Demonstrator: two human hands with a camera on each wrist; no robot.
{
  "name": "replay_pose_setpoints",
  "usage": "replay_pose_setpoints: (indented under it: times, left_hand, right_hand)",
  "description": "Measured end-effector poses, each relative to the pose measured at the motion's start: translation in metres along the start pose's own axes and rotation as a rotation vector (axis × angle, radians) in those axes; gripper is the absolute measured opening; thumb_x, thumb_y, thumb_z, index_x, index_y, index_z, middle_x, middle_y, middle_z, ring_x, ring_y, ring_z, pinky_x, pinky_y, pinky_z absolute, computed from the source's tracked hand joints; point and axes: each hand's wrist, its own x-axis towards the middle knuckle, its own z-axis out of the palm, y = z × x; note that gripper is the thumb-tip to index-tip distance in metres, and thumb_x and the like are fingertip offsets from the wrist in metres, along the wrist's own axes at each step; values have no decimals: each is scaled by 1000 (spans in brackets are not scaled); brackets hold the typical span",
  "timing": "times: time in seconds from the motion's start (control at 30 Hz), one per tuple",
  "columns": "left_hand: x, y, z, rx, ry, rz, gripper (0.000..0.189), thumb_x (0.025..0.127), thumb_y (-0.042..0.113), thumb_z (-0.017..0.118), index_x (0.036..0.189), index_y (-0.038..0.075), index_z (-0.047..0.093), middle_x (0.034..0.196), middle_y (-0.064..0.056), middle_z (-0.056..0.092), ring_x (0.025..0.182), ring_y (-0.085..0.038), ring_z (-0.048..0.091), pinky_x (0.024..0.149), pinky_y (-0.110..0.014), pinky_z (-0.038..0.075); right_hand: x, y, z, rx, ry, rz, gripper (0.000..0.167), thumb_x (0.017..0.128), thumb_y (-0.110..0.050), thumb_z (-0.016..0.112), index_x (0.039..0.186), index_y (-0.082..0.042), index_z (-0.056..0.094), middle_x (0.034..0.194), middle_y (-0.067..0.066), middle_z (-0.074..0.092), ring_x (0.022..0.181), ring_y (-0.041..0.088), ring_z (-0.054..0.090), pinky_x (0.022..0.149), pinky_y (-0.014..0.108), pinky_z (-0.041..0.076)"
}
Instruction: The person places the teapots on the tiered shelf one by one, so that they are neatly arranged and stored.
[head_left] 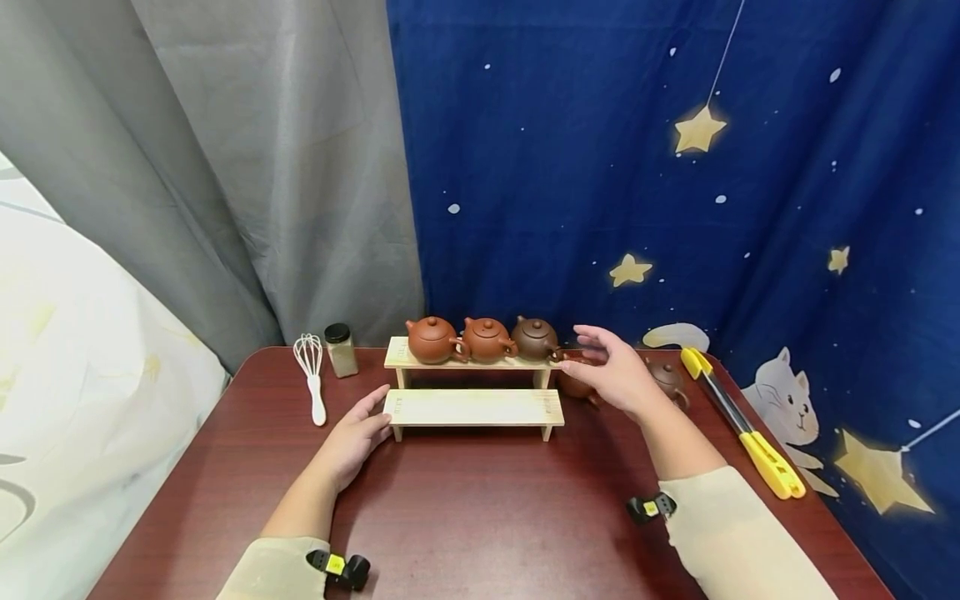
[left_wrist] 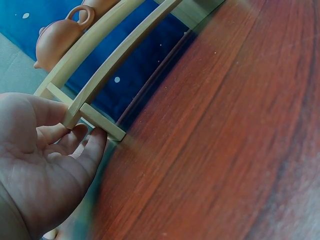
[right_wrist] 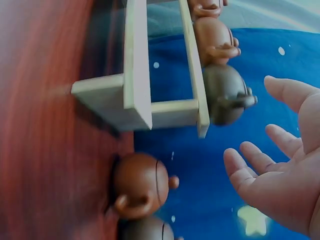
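A two-step wooden rack [head_left: 472,407] stands on the table. Its upper step carries two reddish-brown teapots [head_left: 432,342] and, at the right end, a dark brown teapot [head_left: 534,340]. My left hand [head_left: 356,442] holds the left end of the lower step; in the left wrist view the thumb and curled fingers lie about the wood by its leg. Just right of the dark teapot, my right hand [head_left: 622,375] hovers with fingers spread, holding nothing in the right wrist view. Below and behind it on the table sit a reddish teapot [right_wrist: 135,185] and a dark teapot [head_left: 666,379].
At the left lie a white whisk [head_left: 313,379] and a jar with a black lid [head_left: 342,352]. Yellow-handled tongs [head_left: 742,425] lie along the table's right edge. Grey and blue curtains [head_left: 525,167] hang right behind the table [head_left: 480,517].
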Motion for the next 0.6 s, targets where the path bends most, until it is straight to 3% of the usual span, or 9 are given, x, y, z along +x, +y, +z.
replay_pose_setpoints:
  times: [0.17, 0.27, 0.3, 0.4, 0.6]
  left_hand:
    - [-1, 1, 0, 3, 0, -4, 67, 112, 6, 40, 173, 10, 13, 179, -14, 17, 157, -27, 30, 115, -24, 44]
    - [-2, 1, 0, 2, -1, -10, 67, 112, 6, 41, 173, 10, 12, 180, -14, 17, 158, -26, 30, 122, -32, 40]
    - [-2, 1, 0, 3, -2, -11, 68, 112, 6, 41, 173, 10, 12, 180, -14, 16, 158, -26, 29, 124, -35, 38]
    - [-2, 1, 0, 4, -7, -13, 68, 112, 6, 41, 173, 10, 11, 180, -14, 15, 159, -26, 28, 127, -40, 34]
    - [-2, 2, 1, 5, -5, -8, 67, 112, 5, 40, 173, 9, 12, 180, -15, 15, 159, -27, 29, 124, -35, 38]
  right_hand:
    - [-15, 27, -16, -24, 86, -7, 73, 98, -40, 78, 160, -15, 48, 157, 19, 56, 145, 40, 55, 118, 59, 47]
    - [-20, 48, -29, -32, 143, -2, 70, 100, -38, 76, 159, -11, 49, 154, 22, 58, 142, 42, 58, 107, 34, 56]
    - [-21, 54, -33, -42, 160, 4, 69, 101, -38, 76, 158, -10, 49, 153, 23, 58, 142, 42, 59, 105, 33, 56]
    - [-23, 75, -47, -55, 189, 40, 72, 101, -41, 75, 159, -8, 47, 154, 25, 57, 142, 43, 57, 92, 11, 50]
    - [-18, 108, -72, -109, 220, 104, 76, 100, -45, 74, 158, -6, 47, 156, 27, 54, 143, 46, 55, 83, 4, 42]
